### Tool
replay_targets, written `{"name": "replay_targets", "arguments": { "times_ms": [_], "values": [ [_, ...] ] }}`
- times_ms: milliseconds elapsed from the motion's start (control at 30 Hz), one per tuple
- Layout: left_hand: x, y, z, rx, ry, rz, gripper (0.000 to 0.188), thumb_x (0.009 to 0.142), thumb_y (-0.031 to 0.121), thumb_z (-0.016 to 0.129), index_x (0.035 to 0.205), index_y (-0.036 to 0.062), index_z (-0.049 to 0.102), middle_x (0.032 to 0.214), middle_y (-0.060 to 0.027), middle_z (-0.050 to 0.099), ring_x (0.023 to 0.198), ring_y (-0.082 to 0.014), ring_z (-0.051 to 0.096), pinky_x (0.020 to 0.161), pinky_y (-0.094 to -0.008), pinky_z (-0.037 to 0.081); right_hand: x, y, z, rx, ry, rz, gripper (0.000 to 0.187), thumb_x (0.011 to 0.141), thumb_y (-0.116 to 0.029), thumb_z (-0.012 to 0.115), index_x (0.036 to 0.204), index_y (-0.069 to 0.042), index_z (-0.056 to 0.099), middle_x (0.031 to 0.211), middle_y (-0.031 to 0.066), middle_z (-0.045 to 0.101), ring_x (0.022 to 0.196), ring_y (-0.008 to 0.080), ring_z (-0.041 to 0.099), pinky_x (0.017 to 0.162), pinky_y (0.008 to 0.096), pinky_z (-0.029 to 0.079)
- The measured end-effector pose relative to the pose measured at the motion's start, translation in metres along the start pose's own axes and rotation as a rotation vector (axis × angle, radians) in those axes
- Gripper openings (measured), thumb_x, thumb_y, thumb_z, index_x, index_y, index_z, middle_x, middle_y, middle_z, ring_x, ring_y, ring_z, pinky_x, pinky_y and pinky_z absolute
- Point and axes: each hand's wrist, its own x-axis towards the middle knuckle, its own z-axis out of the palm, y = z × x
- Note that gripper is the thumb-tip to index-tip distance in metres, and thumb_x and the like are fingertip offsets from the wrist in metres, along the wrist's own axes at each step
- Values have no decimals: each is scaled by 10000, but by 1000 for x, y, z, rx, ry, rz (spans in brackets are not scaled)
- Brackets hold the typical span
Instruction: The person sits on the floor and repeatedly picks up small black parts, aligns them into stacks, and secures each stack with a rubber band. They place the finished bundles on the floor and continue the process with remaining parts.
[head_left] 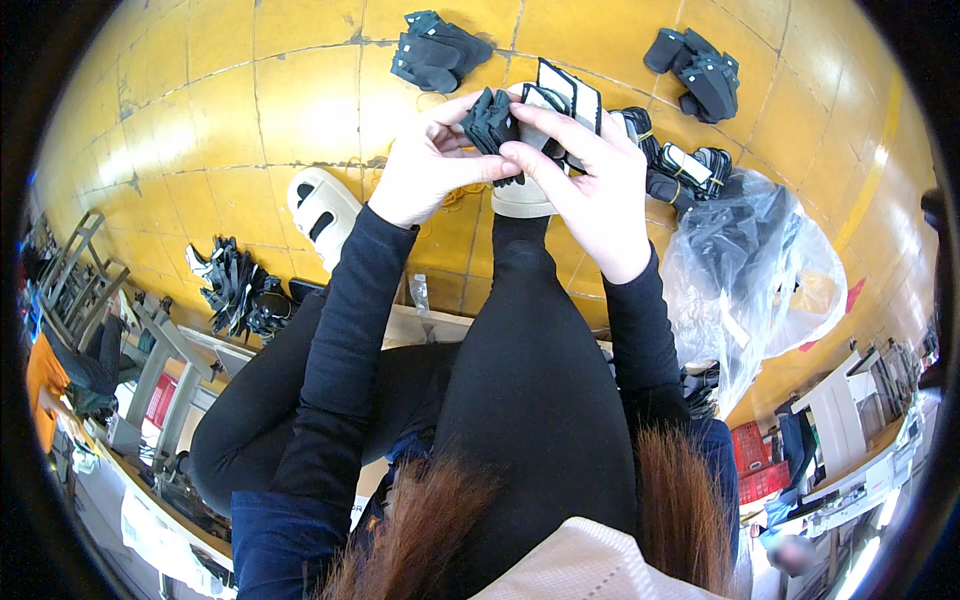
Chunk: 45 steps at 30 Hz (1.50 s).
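Observation:
Above the yellow tiled floor, between both hands, is a small stack of dark fabric pieces [488, 125]. My left hand [425, 170] is closed round the stack's left side, thumb along its lower edge. From the right, my right hand [590, 165] pinches the stack with thumb and fingertips. Just behind the right fingers show white pieces with black edging [575, 95], partly covered by the hand; whether they are held or lie on the floor, I cannot tell. My shoe [522, 200] is under the hands.
Dark fabric piles lie at the far middle [437, 52], far right [700, 75] and left [240, 290]. Tied bundles [690, 170] sit beside a clear plastic bag [750, 260] on the right. A beige slip-on shoe [325, 212] is left. A person in orange [45, 385] is at the left rim.

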Motion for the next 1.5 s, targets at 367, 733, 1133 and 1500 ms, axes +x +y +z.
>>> {"name": "replay_targets", "arguments": {
  "times_ms": [367,733,1133,1500],
  "values": [
    [2,2,3,-54,30,-2,715,692,39,829,1326,-5,502,1083,-73,658,973,-130,613,899,-281,487,-1,-8,14,-6,209,120,232,788,-24,630,1006,-81,686,877,74,688,735,195,584,641,276,461],
    [8,5,-5,-30,45,35,562,741,71,785,1250,23,552,1106,-107,661,1025,-172,625,957,-319,465,4,20,19,-123,112,4,342,832,-96,641,1173,-111,616,971,94,682,862,247,633,731,327,474],
    [11,23,-57,-173,330,134,467,920,125,581,1338,12,407,1328,-193,494,1255,-307,476,979,-504,478,80,87,114,-440,68,-135,499,885,-225,514,1375,-162,443,1269,133,567,1147,294,549,941,391,452],
    [12,14,-40,-184,181,125,484,916,127,597,1352,20,415,1312,-162,526,1211,-266,525,987,-435,483,50,86,97,-141,168,-98,397,819,-218,707,1167,-54,609,1074,132,621,953,268,622,804,344,496]
  ]
}}
